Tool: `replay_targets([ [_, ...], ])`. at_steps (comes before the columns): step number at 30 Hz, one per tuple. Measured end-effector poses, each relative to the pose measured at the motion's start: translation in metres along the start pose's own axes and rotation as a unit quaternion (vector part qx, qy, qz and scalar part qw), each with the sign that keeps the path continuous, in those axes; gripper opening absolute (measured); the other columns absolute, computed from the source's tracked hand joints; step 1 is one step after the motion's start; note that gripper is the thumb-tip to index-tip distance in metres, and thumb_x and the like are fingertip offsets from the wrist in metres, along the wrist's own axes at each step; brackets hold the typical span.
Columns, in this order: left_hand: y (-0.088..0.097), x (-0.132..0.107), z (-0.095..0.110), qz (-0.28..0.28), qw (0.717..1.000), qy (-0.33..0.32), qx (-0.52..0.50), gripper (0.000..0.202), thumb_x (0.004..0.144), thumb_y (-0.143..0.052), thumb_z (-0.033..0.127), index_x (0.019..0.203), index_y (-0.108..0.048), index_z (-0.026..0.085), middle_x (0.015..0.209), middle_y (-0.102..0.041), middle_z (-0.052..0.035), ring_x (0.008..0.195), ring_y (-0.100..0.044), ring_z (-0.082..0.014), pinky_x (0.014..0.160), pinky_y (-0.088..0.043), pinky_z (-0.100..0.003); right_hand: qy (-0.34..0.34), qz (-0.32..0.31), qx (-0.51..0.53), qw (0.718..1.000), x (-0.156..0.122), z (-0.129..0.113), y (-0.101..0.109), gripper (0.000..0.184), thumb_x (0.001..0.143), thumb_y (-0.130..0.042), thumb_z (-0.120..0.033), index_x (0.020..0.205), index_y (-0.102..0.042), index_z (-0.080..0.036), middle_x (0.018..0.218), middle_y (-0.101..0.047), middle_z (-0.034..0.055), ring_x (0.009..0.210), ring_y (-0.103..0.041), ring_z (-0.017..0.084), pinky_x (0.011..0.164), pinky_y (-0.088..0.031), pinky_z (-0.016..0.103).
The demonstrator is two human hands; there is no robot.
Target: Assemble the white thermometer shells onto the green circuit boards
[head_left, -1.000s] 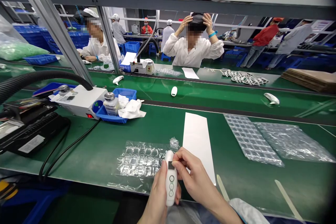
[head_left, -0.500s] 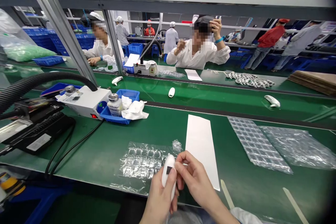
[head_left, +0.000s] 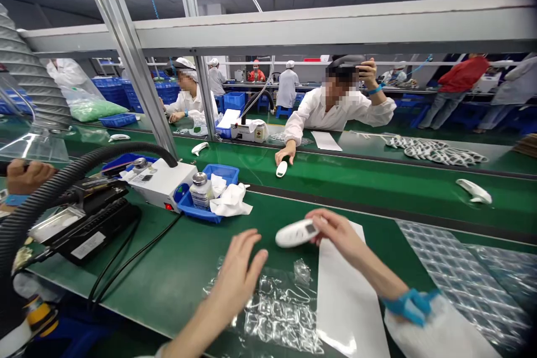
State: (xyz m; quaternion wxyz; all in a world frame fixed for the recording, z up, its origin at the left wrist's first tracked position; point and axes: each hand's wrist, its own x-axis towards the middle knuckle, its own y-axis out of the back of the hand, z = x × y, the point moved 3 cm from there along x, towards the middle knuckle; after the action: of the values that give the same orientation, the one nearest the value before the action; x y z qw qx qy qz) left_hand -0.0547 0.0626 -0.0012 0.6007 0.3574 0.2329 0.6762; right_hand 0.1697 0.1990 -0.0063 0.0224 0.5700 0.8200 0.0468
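My right hand (head_left: 335, 229) grips one end of a white handheld thermometer (head_left: 296, 233) with a small dark screen. It holds it level over the bench, near the top of a white paper sheet (head_left: 348, 291). My left hand (head_left: 239, 265) is apart from the thermometer, fingers spread and nothing in them. Beneath the left hand lies a clear plastic film of square pockets (head_left: 281, 319), partly hidden by my forearm. A small crumpled clear plastic piece (head_left: 302, 272) sits beside the sheet.
Across the green belt (head_left: 369, 179), a co-worker's hand (head_left: 287, 152) touches another white device (head_left: 282, 169). More devices (head_left: 474, 191) lie on the belt. To the left stand a blue tray (head_left: 197, 211) with a bottle, a white box (head_left: 159, 182) and a black hose (head_left: 84, 162).
The thermometer has passed from my left hand to my right and moved forward toward the belt. My left hand has let go and opened. The view has tilted up; the co-worker's hand has reached the belt.
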Motion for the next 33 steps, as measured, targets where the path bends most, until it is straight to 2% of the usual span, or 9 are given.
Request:
replay_targets([
  [1,0.009,0.015,-0.007,0.033,0.991,-0.047,0.118,0.034,0.096,-0.036,0.035,0.119,-0.056,0.020,0.133,-0.052,-0.0120,0.124,-0.046,-0.0240,0.101,-0.044,-0.040,0.006,0.057,0.004,0.998,0.021,0.007,0.021,0.040,0.071,-0.070,-0.053,0.088,-0.065,-0.017,0.071,-0.065,0.0037,0.055,-0.064,0.018,0.048,-0.052,0.028],
  [5,0.030,0.065,-0.040,0.057,0.972,-0.069,0.217,0.022,0.086,-0.047,0.011,0.087,-0.069,0.015,0.143,-0.042,-0.0175,0.132,-0.035,-0.0381,0.101,-0.039,-0.056,0.025,0.218,-0.003,0.976,0.082,0.028,0.095,0.040,0.071,-0.069,-0.049,0.093,-0.058,-0.018,0.084,-0.065,0.0060,0.064,-0.068,0.018,0.056,-0.057,0.029],
  [9,0.041,0.090,-0.063,0.066,0.960,-0.074,0.261,0.031,0.079,-0.045,0.001,0.097,-0.068,0.013,0.121,-0.061,-0.0181,0.109,-0.054,-0.0331,0.093,-0.047,-0.049,0.031,0.291,-0.047,0.955,0.096,0.041,0.128,0.042,0.069,-0.070,-0.042,0.099,-0.059,-0.014,0.095,-0.063,0.0111,0.069,-0.066,0.020,0.060,-0.059,0.034],
  [12,0.055,0.102,-0.072,0.101,0.953,-0.075,0.276,0.036,0.082,-0.038,0.003,0.106,-0.064,0.010,0.107,-0.066,-0.0157,0.100,-0.056,-0.0295,0.091,-0.049,-0.043,0.045,0.278,-0.086,0.956,0.084,0.046,0.127,0.043,0.067,-0.071,-0.040,0.100,-0.062,-0.014,0.095,-0.063,0.0113,0.070,-0.065,0.020,0.059,-0.059,0.036],
  [15,0.077,0.116,-0.071,0.165,0.942,-0.061,0.285,0.037,0.084,-0.036,0.007,0.112,-0.059,0.008,0.110,-0.061,-0.0179,0.104,-0.053,-0.0309,0.093,-0.047,-0.043,0.073,0.236,-0.116,0.962,0.066,0.043,0.114,0.040,0.070,-0.069,-0.041,0.100,-0.063,-0.015,0.096,-0.062,0.0108,0.071,-0.063,0.020,0.059,-0.058,0.035],
  [20,0.116,0.136,-0.051,0.268,0.924,-0.057,0.267,0.038,0.085,-0.037,0.013,0.120,-0.052,0.006,0.117,-0.053,-0.0178,0.110,-0.049,-0.0308,0.099,-0.043,-0.042,0.126,0.185,-0.170,0.960,0.028,0.024,0.095,0.032,0.079,-0.061,-0.041,0.100,-0.062,-0.017,0.107,-0.056,0.0099,0.077,-0.059,0.018,0.059,-0.054,0.032],
  [24,0.129,0.146,-0.039,0.301,0.924,-0.076,0.224,0.038,0.084,-0.039,0.019,0.119,-0.052,0.009,0.118,-0.054,-0.0113,0.115,-0.047,-0.0307,0.102,-0.039,-0.048,0.150,0.158,-0.219,0.951,0.002,0.008,0.084,0.025,0.084,-0.055,-0.034,0.102,-0.062,-0.017,0.109,-0.055,0.0086,0.079,-0.059,0.016,0.058,-0.051,0.027],
  [29,0.143,0.152,-0.026,0.329,0.926,-0.085,0.162,0.039,0.086,-0.038,0.034,0.112,-0.058,0.012,0.118,-0.057,-0.0094,0.096,-0.061,-0.0307,0.094,-0.046,-0.052,0.157,0.168,-0.236,0.944,-0.021,0.003,0.080,0.023,0.087,-0.052,-0.032,0.102,-0.062,-0.018,0.109,-0.055,0.0086,0.077,-0.059,0.014,0.056,-0.049,0.025],
  [33,0.167,0.149,-0.017,0.368,0.918,-0.073,0.131,0.048,0.091,-0.033,0.036,0.130,-0.045,0.010,0.133,-0.047,-0.0098,0.116,-0.052,-0.0307,0.095,-0.046,-0.041,0.155,0.200,-0.205,0.945,-0.034,0.016,0.081,0.027,0.087,-0.053,-0.038,0.103,-0.060,-0.017,0.110,-0.054,0.0096,0.076,-0.057,0.015,0.059,-0.051,0.027],
])
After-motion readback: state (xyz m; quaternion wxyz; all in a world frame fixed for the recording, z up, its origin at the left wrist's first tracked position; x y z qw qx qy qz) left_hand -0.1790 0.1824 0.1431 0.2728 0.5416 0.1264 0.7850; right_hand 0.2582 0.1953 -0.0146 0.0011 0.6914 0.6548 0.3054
